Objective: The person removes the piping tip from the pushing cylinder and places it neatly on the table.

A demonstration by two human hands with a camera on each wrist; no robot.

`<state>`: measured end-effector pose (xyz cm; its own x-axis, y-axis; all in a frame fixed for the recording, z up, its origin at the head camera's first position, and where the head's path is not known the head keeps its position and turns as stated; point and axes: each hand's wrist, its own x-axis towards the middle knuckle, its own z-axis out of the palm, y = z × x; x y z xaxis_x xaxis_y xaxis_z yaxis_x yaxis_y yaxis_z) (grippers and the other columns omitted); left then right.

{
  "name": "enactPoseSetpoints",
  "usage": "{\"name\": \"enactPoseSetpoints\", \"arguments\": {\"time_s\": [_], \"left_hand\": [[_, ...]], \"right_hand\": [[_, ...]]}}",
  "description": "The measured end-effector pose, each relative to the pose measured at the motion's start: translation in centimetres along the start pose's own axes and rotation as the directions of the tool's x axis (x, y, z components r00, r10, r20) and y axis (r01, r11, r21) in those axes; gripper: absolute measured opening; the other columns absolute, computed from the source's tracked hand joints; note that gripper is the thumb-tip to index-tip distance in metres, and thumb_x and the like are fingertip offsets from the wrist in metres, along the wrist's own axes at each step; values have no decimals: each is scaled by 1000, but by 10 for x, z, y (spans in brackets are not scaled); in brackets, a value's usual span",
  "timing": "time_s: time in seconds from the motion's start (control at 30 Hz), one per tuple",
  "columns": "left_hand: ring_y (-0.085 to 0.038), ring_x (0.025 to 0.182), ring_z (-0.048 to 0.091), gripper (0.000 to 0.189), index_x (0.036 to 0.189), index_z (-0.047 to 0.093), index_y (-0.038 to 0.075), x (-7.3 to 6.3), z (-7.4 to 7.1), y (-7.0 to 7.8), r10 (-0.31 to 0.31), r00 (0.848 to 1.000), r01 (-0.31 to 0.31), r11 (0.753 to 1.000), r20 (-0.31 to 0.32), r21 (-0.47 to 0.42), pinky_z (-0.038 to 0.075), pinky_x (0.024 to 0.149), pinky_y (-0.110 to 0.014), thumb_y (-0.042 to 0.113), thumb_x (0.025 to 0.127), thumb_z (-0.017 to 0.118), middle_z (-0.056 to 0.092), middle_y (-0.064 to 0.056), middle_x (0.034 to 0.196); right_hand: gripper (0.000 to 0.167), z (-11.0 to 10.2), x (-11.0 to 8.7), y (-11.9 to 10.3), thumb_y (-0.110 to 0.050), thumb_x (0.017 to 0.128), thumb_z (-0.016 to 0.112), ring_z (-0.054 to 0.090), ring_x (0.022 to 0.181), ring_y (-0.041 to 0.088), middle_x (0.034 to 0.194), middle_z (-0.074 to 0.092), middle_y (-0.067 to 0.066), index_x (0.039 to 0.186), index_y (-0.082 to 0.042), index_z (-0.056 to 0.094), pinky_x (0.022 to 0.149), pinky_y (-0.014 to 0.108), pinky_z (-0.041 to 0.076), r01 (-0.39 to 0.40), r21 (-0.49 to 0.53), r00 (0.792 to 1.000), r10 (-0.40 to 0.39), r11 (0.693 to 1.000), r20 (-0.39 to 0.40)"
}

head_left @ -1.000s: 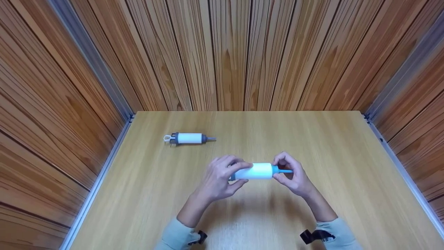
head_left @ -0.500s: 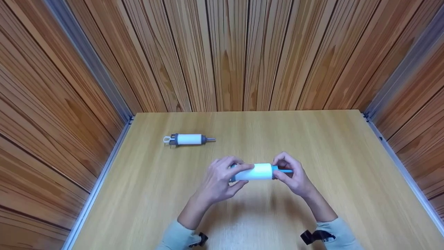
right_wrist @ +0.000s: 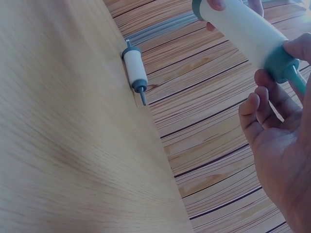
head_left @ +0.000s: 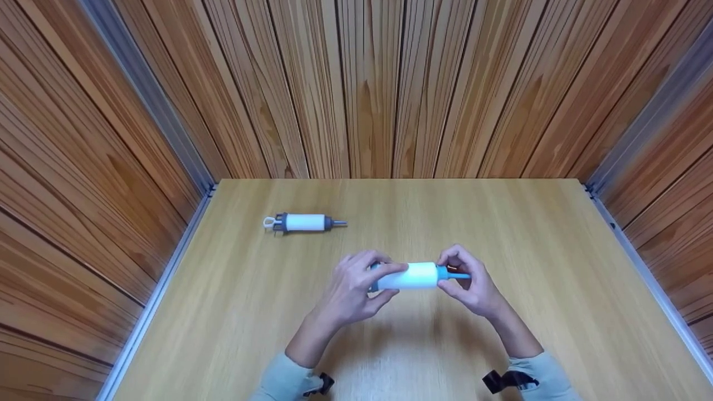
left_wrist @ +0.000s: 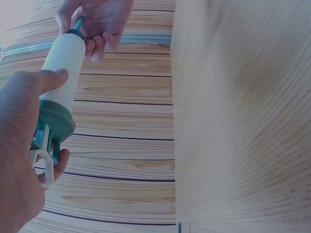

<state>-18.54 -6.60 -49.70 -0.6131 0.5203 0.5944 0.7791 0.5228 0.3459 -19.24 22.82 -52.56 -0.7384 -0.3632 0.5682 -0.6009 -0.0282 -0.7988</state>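
Note:
A syringe (head_left: 420, 275) with a white barrel, teal end caps and a thin teal nozzle is held level above the table. My left hand (head_left: 359, 287) grips its rear part, thumb along the barrel; in the left wrist view a white ring handle (left_wrist: 47, 170) sticks out at the rear end. My right hand (head_left: 470, 281) pinches the teal front cap (right_wrist: 279, 63) between thumb and fingers, and the nozzle (head_left: 459, 275) points into that hand. Further back on the table lies a second syringe (head_left: 305, 222), white with dark grey ends, its nozzle to the right.
Both hands are over the light wooden table (head_left: 223, 312). Wood-plank walls (head_left: 367, 89) rise behind and at both sides, with metal rails (head_left: 652, 273) along the table's side edges. Black straps (head_left: 509, 380) show at the sleeves.
The right thumb moved up over the front cap half a second ago and is back at its lower side now. The left hand and the second syringe stay in place.

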Motion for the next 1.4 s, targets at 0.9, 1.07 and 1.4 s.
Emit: {"name": "enactPoseSetpoints", "arguments": {"time_s": [0.9,1.07,1.4], "left_hand": [[-22,116,76,46,137,79,30,-1,0,-2,12,1000,-12,1000,-18,3,64,97,-40,29,93,94,79,-2,125],[-22,116,76,46,138,79,30,0,0,-2,15,1000,-15,1000,-12,5,64,98,-40,30,94,93,79,-1,125],[-21,113,76,42,136,80,28,-1,1,-2,22,1000,-21,1000,-12,10,63,92,-37,32,96,92,79,-2,123]], "right_hand": [[31,3,-1,-1,23,89,63,67,101,6,113,66,-6,117,15,55,90,23,63,1,-2,1000,-1,1000,-14],[24,5,-1,-4,21,92,53,66,92,3,109,67,-11,115,13,55,78,22,60,-22,17,999,23,1000,-40],[21,6,-1,-3,23,94,53,65,86,3,101,67,-8,112,13,55,73,20,58,-6,39,999,7,999,-34]]}}
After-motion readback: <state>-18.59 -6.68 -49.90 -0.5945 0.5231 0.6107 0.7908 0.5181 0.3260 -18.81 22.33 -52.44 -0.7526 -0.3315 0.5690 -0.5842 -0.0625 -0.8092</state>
